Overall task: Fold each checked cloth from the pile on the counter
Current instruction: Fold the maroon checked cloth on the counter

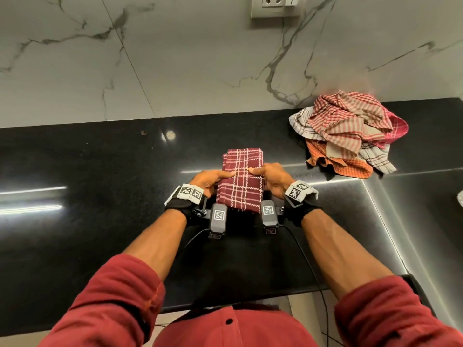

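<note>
Red sleeves (pixel 112 296) frame the near edge, and both wrists carry black bands with printed markers (pixel 190 192). On the dark bench (pixel 100 171) the left hand (pixel 213 179) and right hand (pixel 273 179) each grasp one side of a folded maroon checked cloth (pixel 241 186), thumbs pressed on top. It lies at the bench's middle. A pile of checked cloths (pixel 350 131) sits crumpled at the far right, against the marble wall (pixel 175 58).

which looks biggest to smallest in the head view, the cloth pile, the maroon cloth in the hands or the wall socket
1. cloth pile, clearly the largest.
2. maroon cloth, nearer the camera yet smaller.
3. wall socket, smallest as seen, but the frame's top edge cuts it off.
</note>
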Tool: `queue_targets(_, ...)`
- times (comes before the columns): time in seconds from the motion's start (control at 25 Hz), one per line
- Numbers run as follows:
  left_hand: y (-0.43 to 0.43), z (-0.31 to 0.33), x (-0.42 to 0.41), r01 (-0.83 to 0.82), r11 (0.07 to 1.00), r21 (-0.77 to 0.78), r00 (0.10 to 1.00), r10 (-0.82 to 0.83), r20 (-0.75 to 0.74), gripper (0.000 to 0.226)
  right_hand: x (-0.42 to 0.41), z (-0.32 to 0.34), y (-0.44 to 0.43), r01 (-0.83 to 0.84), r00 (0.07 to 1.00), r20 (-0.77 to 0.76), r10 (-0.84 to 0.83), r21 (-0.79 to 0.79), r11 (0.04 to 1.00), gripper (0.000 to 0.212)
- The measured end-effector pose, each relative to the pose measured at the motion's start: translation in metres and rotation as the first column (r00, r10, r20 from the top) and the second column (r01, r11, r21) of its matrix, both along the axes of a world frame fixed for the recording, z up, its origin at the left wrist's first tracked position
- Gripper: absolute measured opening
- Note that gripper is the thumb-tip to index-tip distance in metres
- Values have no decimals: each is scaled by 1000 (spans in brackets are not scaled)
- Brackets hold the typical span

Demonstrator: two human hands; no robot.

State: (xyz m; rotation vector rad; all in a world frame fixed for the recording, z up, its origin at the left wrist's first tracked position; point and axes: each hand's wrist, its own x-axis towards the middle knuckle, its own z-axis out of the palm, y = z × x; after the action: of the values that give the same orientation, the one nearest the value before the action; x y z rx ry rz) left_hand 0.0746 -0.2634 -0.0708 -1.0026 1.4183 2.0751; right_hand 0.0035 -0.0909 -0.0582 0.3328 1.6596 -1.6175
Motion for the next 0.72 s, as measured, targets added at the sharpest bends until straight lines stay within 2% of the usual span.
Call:
queue_targets(0.08,-5,-1,6,-19,1000,-8,1000,18,-21,32,-1,1,2,-57,998,-15,56,-28,998,37)
queue_targets(0.2,-10,7,8,-59,998,-26,992,56,-109,22,-7,3,2,-95,994,-64,89,-90,991,39)
queue_targets(0.36,-15,8,9,-89,992,-84,975,69,-213,32,-10,5,2,-135,982,-148,114,-135,982,28)
queue_targets(0.48,-19,2,8,-122,980,-159,968,82,-236,35,-10,4,4,-170,973,-185,136,-184,968,43)
queue_targets(0.56,-20,-5,5,-122,970,-212,967,68,-245,37,-11,1,4,-134,980,-171,103,-179,975,38)
queue_targets(0.64,-20,-13,3,-122,936,-331,969,40,-245,39,-9,-5,-3,-37,991,-134,22,-112,993,34)
queue_targets(0.72,-19,-22,3,-114,881,-460,969,-3,-247,41,-2,-11,-14,22,976,-217,1,102,995,30)
